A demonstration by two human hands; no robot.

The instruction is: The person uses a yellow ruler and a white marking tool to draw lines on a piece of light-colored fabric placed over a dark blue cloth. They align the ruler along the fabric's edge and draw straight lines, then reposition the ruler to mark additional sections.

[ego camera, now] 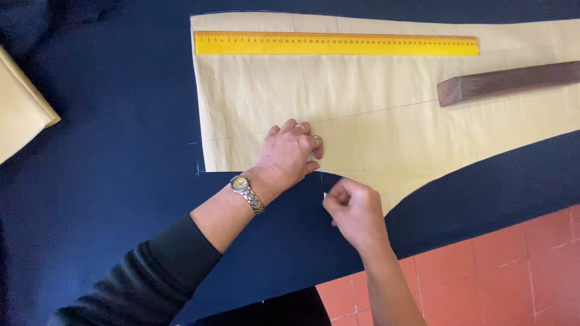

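Observation:
A pale yellow paper pattern (374, 121) lies flat on dark navy fabric (115, 181). My left hand (290, 154), with rings and a wristwatch, presses flat on the pattern's lower edge. Just below that edge my right hand (353, 211) pinches a small white piece of chalk (325, 195) against the fabric, close to the paper's curved cut. A yellow ruler (335, 44) lies along the pattern's top edge. A dark wooden bar (507, 81) rests on the pattern at the right.
A folded pale yellow paper piece (21, 111) lies at the left edge on the fabric. Orange-red floor tiles (483, 271) show beyond the fabric's edge at the lower right. Faint chalk marks sit on the fabric left of the pattern.

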